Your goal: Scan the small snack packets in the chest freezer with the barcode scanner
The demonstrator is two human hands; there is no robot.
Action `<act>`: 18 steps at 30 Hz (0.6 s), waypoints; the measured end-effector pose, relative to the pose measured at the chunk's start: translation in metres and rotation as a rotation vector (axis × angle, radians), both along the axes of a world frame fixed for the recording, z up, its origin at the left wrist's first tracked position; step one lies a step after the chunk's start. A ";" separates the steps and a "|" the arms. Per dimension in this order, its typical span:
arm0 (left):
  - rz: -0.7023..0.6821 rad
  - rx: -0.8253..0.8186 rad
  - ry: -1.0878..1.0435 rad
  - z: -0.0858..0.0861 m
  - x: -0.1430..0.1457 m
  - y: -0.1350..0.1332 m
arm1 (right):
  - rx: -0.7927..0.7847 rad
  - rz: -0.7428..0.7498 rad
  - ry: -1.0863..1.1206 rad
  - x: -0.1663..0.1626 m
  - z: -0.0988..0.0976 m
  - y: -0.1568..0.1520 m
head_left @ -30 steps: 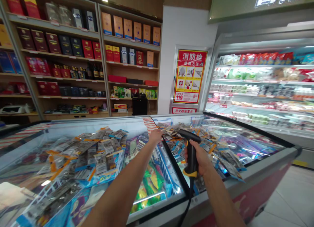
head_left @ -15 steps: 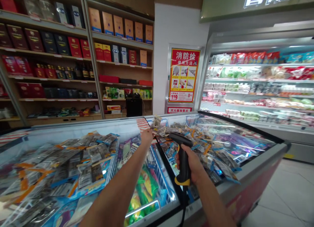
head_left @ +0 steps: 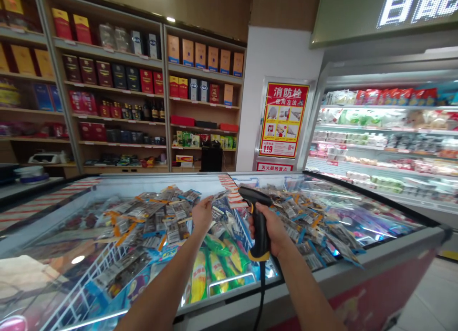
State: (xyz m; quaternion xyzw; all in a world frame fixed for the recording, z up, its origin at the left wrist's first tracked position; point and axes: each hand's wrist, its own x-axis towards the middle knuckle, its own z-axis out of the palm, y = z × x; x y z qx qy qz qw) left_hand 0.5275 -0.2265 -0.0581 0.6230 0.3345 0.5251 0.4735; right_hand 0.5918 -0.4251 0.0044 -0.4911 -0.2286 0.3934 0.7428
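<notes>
My right hand (head_left: 272,228) is wrapped round the grip of a black and yellow barcode scanner (head_left: 256,216), its head pointing left over the chest freezer (head_left: 390,247). My left hand (head_left: 202,213) pinches a small flat packet (head_left: 217,198) lifted slightly above the left pile of small packets (head_left: 157,212) spread over the freezer's glass lid. A second pile of packets (head_left: 307,216) lies on the right lid, beside the scanner.
Under the glass sit yellow and green frozen packs (head_left: 214,269) in wire baskets. Wooden shelves (head_left: 118,78) of boxed goods line the back wall. An open chiller (head_left: 386,130) stands at the right. A red poster (head_left: 283,120) hangs between them. The scanner's cable drops over the freezer's front edge.
My left hand has come back left and nearer with a packet, from the right pile to above the left pile. The scanner hand shifted slightly left; the view swung right and down.
</notes>
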 end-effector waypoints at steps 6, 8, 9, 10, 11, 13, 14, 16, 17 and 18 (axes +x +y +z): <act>0.006 -0.066 -0.173 0.000 -0.032 0.012 | -0.057 0.091 0.001 -0.015 -0.008 0.005; -0.016 -0.097 -0.211 0.001 -0.036 0.015 | -0.069 0.141 -0.008 -0.021 -0.012 0.007; -0.027 -0.106 -0.224 0.002 -0.038 0.016 | -0.071 0.164 -0.012 -0.023 -0.015 0.008; -0.035 -0.113 -0.233 0.003 -0.040 0.017 | -0.071 0.183 -0.015 -0.024 -0.017 0.008; -0.043 -0.118 -0.237 0.004 -0.042 0.018 | -0.073 0.195 -0.017 -0.025 -0.019 0.009; -0.051 -0.128 -0.239 0.006 -0.046 0.019 | -0.079 0.199 -0.018 -0.024 -0.023 0.010; -0.054 -0.131 -0.237 0.006 -0.048 0.020 | -0.081 0.200 -0.017 -0.024 -0.024 0.010; -0.061 -0.135 -0.235 0.006 -0.051 0.021 | -0.084 0.203 -0.021 -0.023 -0.025 0.010; -0.065 -0.137 -0.234 0.006 -0.052 0.022 | -0.089 0.206 -0.025 -0.022 -0.025 0.010; -0.071 -0.139 -0.233 0.006 -0.053 0.023 | -0.095 0.208 -0.034 -0.022 -0.025 0.010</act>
